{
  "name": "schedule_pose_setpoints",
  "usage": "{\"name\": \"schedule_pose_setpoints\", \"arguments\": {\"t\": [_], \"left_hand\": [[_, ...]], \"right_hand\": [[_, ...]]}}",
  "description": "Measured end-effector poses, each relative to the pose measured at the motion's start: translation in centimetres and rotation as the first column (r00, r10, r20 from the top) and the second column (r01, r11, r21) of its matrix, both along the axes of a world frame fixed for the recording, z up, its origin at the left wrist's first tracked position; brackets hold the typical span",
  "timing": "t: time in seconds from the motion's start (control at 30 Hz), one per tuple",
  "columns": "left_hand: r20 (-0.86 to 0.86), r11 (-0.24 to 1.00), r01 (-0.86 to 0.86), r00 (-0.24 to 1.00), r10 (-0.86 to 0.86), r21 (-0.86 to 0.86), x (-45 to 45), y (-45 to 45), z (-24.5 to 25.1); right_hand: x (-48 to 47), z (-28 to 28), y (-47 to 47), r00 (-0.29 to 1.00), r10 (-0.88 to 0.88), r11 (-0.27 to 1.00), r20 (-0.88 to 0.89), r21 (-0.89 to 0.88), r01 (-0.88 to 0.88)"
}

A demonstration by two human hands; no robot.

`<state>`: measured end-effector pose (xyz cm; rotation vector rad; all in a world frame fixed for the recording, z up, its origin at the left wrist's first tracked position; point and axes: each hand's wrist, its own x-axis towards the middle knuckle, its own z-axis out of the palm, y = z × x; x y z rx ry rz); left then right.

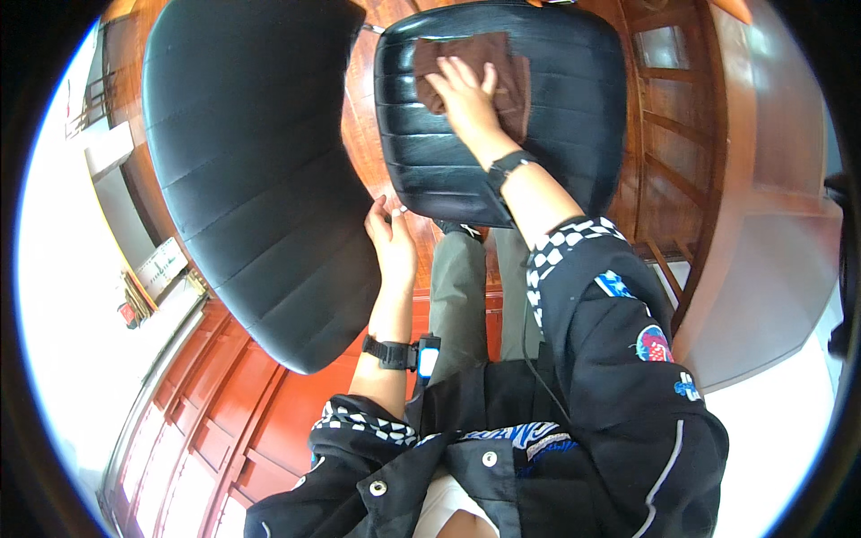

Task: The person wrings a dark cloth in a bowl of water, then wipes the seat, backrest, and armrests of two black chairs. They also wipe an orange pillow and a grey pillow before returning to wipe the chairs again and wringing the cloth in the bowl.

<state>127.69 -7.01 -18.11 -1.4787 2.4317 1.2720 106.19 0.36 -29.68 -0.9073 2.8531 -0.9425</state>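
Observation:
A folded brown cloth (514, 87) lies on the black padded seat (572, 101) of a chair. My right hand (467, 101) presses down on this cloth, its fingers spread over the fabric near the seat's left side. To the left rises the chair's tall black padded backrest (262, 168), stitched in horizontal ribs like the seat. Beside the lower right edge of that backrest is my left hand (393, 245), fingers loosely bent and nothing visible in them. Whether its fingertips touch the edge I cannot tell.
Reddish wooden floor (366, 114) shows between backrest and seat. On the right stands brown wooden furniture (706, 168) with slatted lower bars. Red wooden panelling (296, 410) is at the lower left. A dark cable (538, 376) hangs along my right sleeve.

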Motion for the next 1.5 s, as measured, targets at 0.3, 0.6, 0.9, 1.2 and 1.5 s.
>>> {"name": "schedule_pose_setpoints", "arguments": {"t": [0.3,0.6,0.9,1.2,1.5], "left_hand": [[-0.171,0.995,-0.020,0.985,0.036,0.099,0.0,1.1,0.7],[-0.180,0.992,0.109,0.976,-0.119,-0.066,-0.1,2.0,0.5],[-0.205,0.920,0.391,0.903,-0.376,0.032,-2.0,3.9,3.5],[0.115,0.498,0.578,0.719,-0.686,-0.646,-3.5,0.1,14.2],[0.099,0.567,0.623,0.715,-0.692,-0.539,0.9,-4.4,12.0]], "right_hand": [[13.8,-0.1,-0.9,0.701,0.712,0.696,-0.027,0.157,-0.701],[15.8,2.8,22.7,0.789,0.577,0.758,0.210,0.220,-0.613],[16.8,2.6,24.5,0.910,-0.169,0.968,0.380,0.237,0.081],[15.5,11.0,9.0,0.575,0.590,0.508,0.567,-0.814,0.281],[21.6,12.6,-0.8,0.840,0.114,0.820,0.530,-0.528,0.222]]}}
